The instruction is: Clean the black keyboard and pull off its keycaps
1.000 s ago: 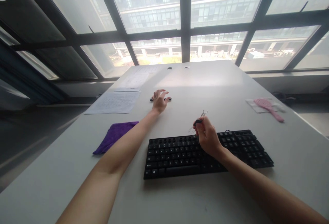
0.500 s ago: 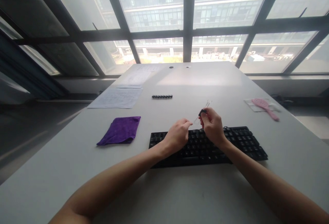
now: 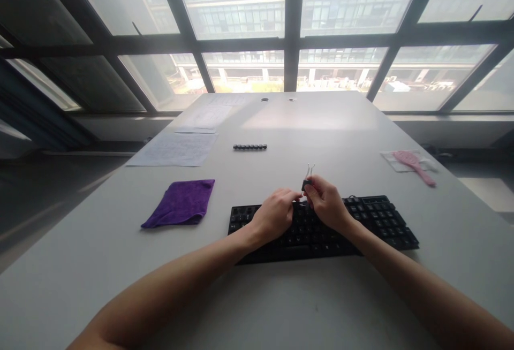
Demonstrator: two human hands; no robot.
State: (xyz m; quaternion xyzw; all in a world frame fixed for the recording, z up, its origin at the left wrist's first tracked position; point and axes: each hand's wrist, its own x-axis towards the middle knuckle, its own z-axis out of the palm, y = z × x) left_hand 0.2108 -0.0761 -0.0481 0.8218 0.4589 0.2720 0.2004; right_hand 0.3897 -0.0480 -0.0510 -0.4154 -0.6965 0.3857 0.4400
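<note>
My right hand is closed around a keycap puller with a black handle. Its thin wire prongs stick up above the fingers, and more wire points down toward the keyboard. Curled over the upper rows of keys, my left hand has its fingertips close to the lower wire. Whether those fingers grip anything is hidden. The black keyboard lies under both hands, its middle partly covered by them.
Beyond the keyboard lies a row of several black keycaps. A folded purple cloth is at left, with paper sheets behind it. On the right, a pink hairbrush rests on a white wrapper. Windows stand past the white table.
My right hand has moved slightly left and down with the keycap puller, which now stands more upright. My left hand stays nearly in place, and the view has shifted a little.
</note>
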